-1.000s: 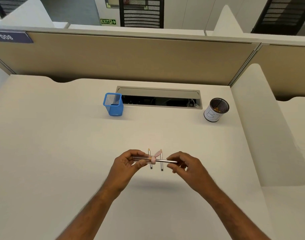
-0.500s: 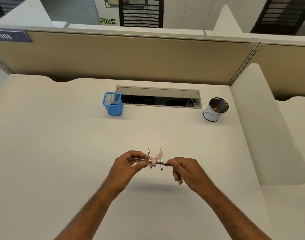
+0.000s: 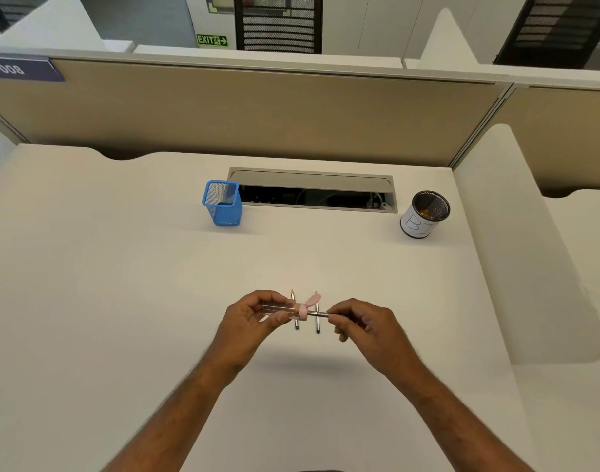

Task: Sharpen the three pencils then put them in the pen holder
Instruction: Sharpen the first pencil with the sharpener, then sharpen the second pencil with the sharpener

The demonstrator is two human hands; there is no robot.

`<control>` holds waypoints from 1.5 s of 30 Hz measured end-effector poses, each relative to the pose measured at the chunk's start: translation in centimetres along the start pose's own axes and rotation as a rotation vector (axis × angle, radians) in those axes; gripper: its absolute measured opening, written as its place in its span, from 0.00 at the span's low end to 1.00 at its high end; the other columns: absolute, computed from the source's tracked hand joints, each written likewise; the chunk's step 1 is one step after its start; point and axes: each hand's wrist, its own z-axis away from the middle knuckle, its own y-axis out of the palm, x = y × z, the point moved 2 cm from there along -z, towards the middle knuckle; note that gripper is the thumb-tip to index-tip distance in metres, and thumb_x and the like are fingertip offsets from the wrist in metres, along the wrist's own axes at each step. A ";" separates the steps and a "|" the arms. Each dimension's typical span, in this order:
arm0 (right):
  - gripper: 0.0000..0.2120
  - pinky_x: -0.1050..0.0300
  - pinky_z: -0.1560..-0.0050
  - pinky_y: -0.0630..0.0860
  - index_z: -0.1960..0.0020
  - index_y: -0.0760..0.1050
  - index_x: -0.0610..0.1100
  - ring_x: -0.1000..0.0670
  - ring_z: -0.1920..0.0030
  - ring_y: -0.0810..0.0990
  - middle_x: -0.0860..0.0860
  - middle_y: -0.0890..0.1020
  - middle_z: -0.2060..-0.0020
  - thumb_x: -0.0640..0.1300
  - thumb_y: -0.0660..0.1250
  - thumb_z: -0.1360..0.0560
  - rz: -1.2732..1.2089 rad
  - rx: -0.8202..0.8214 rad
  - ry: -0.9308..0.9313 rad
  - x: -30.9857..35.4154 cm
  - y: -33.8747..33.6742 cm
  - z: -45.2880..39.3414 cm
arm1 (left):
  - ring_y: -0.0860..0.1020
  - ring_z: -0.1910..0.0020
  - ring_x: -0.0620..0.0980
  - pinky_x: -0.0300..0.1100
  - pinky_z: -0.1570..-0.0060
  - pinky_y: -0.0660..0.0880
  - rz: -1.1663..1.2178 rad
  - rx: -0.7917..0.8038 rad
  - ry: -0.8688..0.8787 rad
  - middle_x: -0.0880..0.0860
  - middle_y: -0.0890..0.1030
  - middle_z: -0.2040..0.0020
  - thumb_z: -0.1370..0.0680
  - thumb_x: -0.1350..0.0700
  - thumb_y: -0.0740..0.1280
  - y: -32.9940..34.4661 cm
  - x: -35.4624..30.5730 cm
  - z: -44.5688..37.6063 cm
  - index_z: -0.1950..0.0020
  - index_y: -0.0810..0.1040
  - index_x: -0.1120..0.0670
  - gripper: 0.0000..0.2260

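My left hand (image 3: 254, 316) holds a clear tube sharpener with a pink cap (image 3: 291, 310) above the desk. My right hand (image 3: 363, 327) grips a grey pencil (image 3: 317, 314) whose tip is pushed into the pink end of the sharpener. Two more grey pencils lie side by side on the desk right under the hands, one at left (image 3: 294, 310) and one at right (image 3: 317, 321), tips pointing away from me. A blue mesh pen holder (image 3: 222, 203) stands farther back, left of centre.
A round black mesh cup with a white paper label (image 3: 424, 214) stands at the back right. A cable tray opening (image 3: 313, 190) runs along the back of the white desk (image 3: 121, 284). Beige partitions (image 3: 257, 110) close off the back, with a white divider at the right.
My right hand has slid slightly left along the pencil and turned its fingers, while the left hand keeps the sharpener in nearly the same place.
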 end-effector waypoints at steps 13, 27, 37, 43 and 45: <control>0.09 0.59 0.56 0.78 0.39 0.78 0.57 0.51 0.63 0.85 0.55 0.85 0.55 0.49 0.71 0.18 -0.008 0.112 0.036 -0.4 -0.2 -0.3 | 0.88 0.40 0.52 0.57 0.30 0.81 -0.021 0.025 -0.002 0.53 0.91 0.44 0.21 0.63 0.77 0.0 0.3 0.0 0.41 0.85 0.56 0.09; 0.16 0.61 0.64 0.73 0.55 0.83 0.44 0.51 0.76 0.75 0.52 0.78 0.74 0.47 0.62 0.13 -0.029 0.265 0.136 -1.2 -0.4 -0.5 | 0.87 0.39 0.49 0.48 0.32 0.80 -0.093 0.104 0.015 0.52 0.91 0.43 0.20 0.65 0.76 -0.4 0.1 0.2 0.42 0.86 0.56 0.08; 0.15 0.61 0.74 0.62 0.49 0.77 0.40 0.49 0.75 0.77 0.46 0.82 0.68 0.46 0.57 0.11 -0.212 0.318 0.254 -3.3 -0.3 0.3 | 0.88 0.37 0.55 0.55 0.30 0.79 0.043 -0.016 0.036 0.56 0.91 0.41 0.21 0.65 0.76 -3.2 0.5 -0.7 0.40 0.85 0.58 0.10; 0.10 0.63 0.69 0.68 0.47 0.70 0.45 0.46 0.67 0.84 0.44 0.88 0.60 0.51 0.59 0.13 -0.064 0.218 0.286 -5.3 1.2 0.6 | 0.88 0.37 0.56 0.56 0.30 0.79 0.107 -0.064 0.017 0.58 0.91 0.42 0.22 0.66 0.77 -3.6 1.5 -0.6 0.41 0.85 0.59 0.11; 0.11 0.56 0.64 0.74 0.49 0.69 0.47 0.47 0.68 0.86 0.48 0.89 0.62 0.54 0.60 0.14 0.048 0.127 0.311 -6.3 1.7 0.3 | 0.88 0.37 0.57 0.56 0.30 0.79 0.116 -0.073 0.013 0.58 0.90 0.42 0.23 0.68 0.77 -3.6 1.9 -0.5 0.41 0.84 0.60 0.11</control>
